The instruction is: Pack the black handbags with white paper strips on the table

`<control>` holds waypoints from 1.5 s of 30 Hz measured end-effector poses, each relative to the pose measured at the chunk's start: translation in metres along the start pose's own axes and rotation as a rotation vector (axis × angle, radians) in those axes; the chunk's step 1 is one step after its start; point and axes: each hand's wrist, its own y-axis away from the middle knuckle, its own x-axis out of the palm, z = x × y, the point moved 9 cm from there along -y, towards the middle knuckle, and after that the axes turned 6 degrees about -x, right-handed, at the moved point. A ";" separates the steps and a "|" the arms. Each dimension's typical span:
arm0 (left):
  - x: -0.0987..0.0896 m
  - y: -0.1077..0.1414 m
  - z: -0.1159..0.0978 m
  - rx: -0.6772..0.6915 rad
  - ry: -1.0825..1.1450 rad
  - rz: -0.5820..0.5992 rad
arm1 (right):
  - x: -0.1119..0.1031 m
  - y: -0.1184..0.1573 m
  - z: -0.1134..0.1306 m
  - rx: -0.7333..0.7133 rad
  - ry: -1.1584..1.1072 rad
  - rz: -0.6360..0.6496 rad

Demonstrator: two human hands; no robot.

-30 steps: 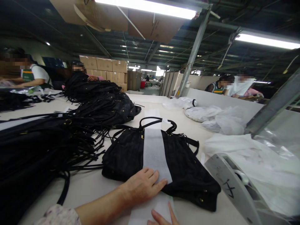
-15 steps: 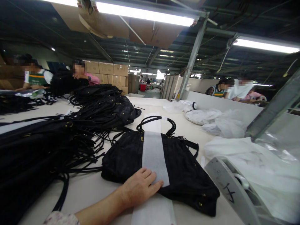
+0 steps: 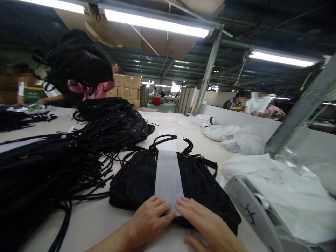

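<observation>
Near edge of black bag (image 3: 195, 183) partly behind hands (image 3: 151, 217) (image 3: 206, 218), raised dark bundle (image 3: 78, 63) blurred

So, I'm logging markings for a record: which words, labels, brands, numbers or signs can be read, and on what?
No text reads for certain.
Gray holder: bold black handwritten mark, unclear; fainter marks unreadable.
Green apron at left: pale lettering, too blurred.
Stacked cartons: print too small.
Overhead cardboard: marks too blurred.

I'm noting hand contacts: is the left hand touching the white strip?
Touching: in the head view, the left hand lies with fingertips on the white strip, near its lower end.
</observation>
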 end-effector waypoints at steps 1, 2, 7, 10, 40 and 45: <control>-0.002 0.000 0.001 -0.013 0.021 0.005 | 0.003 -0.008 -0.012 0.031 0.055 0.029; -0.004 0.000 0.003 -0.025 0.044 0.011 | 0.007 -0.014 -0.021 0.055 0.108 0.061; -0.008 0.005 0.008 -0.048 0.108 0.027 | 0.026 -0.017 -0.032 0.030 0.239 0.047; -0.003 0.008 0.017 -0.129 0.136 0.009 | 0.024 -0.017 -0.030 0.077 0.216 -0.047; -0.010 -0.002 0.016 -0.061 0.007 -0.137 | 0.025 -0.028 0.008 -0.238 0.288 -0.244; -0.004 0.002 0.010 -0.010 -0.026 -0.120 | 0.042 -0.016 0.005 -0.202 0.351 -0.347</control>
